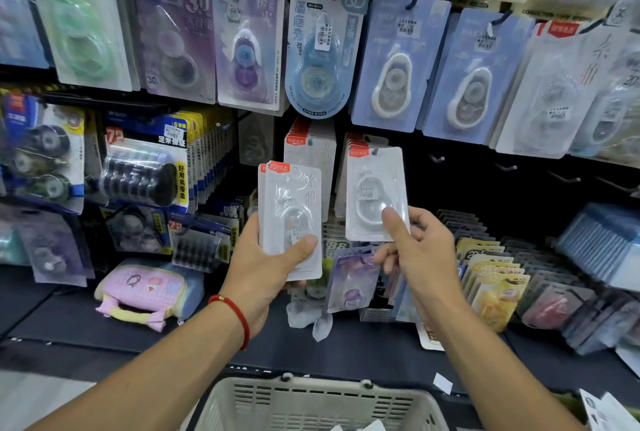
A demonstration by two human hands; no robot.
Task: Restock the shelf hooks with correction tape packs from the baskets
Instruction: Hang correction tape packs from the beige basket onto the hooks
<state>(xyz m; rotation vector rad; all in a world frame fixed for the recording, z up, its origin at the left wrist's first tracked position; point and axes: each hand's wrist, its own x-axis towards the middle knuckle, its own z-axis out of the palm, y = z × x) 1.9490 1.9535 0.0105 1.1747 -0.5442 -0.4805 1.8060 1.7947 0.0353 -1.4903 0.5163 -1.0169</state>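
Observation:
My left hand (266, 262) grips a small stack of white correction tape packs (291, 202) with red top labels, thumb across the front. My right hand (415, 250) pinches a single white pack (372, 188) by its lower edge and holds it up against matching packs hanging on a hook (360, 146). More of the same packs (310, 146) hang just left of it. A beige plastic basket (311, 403) sits below my arms at the bottom edge; its contents are mostly out of view.
Several bare hooks (505, 167) stick out of the dark panel to the right. Blue and purple correction tape packs (398, 63) fill the upper rows. A pink pouch (142, 292) lies on the dark shelf, and boxed rows of packs (491, 275) stand at the right.

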